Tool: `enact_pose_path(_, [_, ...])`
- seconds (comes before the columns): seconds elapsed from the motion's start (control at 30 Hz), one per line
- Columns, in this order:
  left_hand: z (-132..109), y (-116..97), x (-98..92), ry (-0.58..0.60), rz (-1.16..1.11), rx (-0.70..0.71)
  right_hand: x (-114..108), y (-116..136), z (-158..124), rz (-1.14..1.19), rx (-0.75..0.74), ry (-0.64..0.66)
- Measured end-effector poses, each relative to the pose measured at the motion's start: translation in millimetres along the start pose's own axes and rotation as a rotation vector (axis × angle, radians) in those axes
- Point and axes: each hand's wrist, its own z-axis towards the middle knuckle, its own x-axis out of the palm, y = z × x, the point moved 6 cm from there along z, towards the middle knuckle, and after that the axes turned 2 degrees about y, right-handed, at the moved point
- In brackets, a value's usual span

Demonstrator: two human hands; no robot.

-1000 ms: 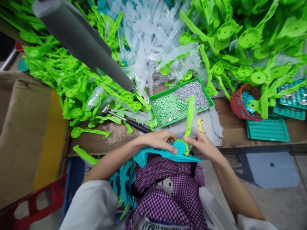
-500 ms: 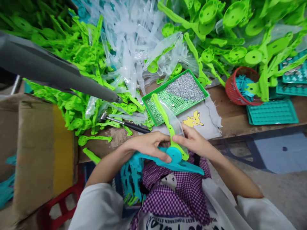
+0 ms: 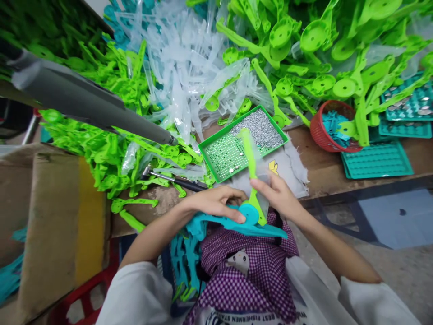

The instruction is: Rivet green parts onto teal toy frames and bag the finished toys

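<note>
Green strip (image 3: 250, 159) stands steeper than before, pinched in the right hand (image 3: 280, 192); its long axis points forward, foot just right of the blue piece's disc; left hand (image 3: 216, 202) grips that blue piece (image 3: 250, 215).

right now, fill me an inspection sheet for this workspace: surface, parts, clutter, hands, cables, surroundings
Surface: brown bench, with a cloth partly under the green tray.
Parts: turquoise piece beside a lime-green piece and a translucent piece; small silver pieces in the tray.
Clutter: heaped green parts, translucent pieces, a hammer, a red basket.
Hands: left hand holds the turquoise piece; right hand pinches the lime-green and translucent pieces.
Cables: nothing seen.
Surroundings: cardboard box at left; grey tube slanting over the heap.
</note>
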Motion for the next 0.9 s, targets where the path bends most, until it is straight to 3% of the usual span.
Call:
enact_pose_path(0.07, [-4.3,-5.5,-2.7,-0.016,-0.011,-0.002,-8.2,-2.0,-14.1,-0.036,-0.004,-0.169])
enact_pose_path(0.13, [-10.8,-10.0,-4.2,-0.014,0.003,-0.023,-11.5,-1.0,-24.8,-0.035,-0.006,-0.230])
enact_pose_path(0.2, [-19.1,-12.4,-5.5,0.005,-0.015,-0.049,-7.6,3.0,-25.2,0.072,0.005,-0.159])
enact_pose_path(0.37, [-45.6,-12.5,-12.2,0.111,-0.167,-0.121,18.7,29.3,-1.8,0.553,0.049,0.247])
enact_pose_path(0.47, [-61.6,-10.5,-16.7,0.172,-0.213,-0.183,33.2,45.9,6.7,0.678,0.017,0.360])
enact_pose_path(0.77, [-96.3,-0.7,-34.4,0.140,-0.230,-0.426,67.7,63.0,-0.3,0.826,-0.046,0.215])
enact_pose_path(0.9, [-106.3,-6.5,-40.0,0.042,-0.143,-0.412,73.5,68.4,-12.5,0.921,0.012,0.271])
